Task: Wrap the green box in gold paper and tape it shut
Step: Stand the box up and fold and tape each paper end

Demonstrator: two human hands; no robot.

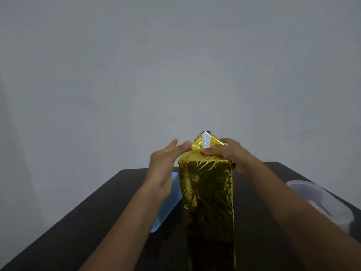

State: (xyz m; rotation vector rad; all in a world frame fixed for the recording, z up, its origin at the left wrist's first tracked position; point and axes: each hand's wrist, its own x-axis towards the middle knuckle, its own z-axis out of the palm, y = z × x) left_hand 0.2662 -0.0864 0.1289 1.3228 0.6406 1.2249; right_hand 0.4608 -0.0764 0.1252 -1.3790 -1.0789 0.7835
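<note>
A tall box covered in crinkled gold paper (208,196) stands on end on the dark table (82,231); no green shows. At its top the paper rises in a folded triangular flap (207,142) with a shiny strip of clear tape on it. My right hand (228,153) lies over the top right edge, thumb and fingers pressing the flap's base. My left hand (166,159) hovers at the top left corner with straight fingers, their tips by the flap's left side.
A light blue tray or lid (168,208) lies on the table left of the box, partly behind my left forearm. A clear plastic container (320,198) sits at the right edge. A plain grey wall stands behind.
</note>
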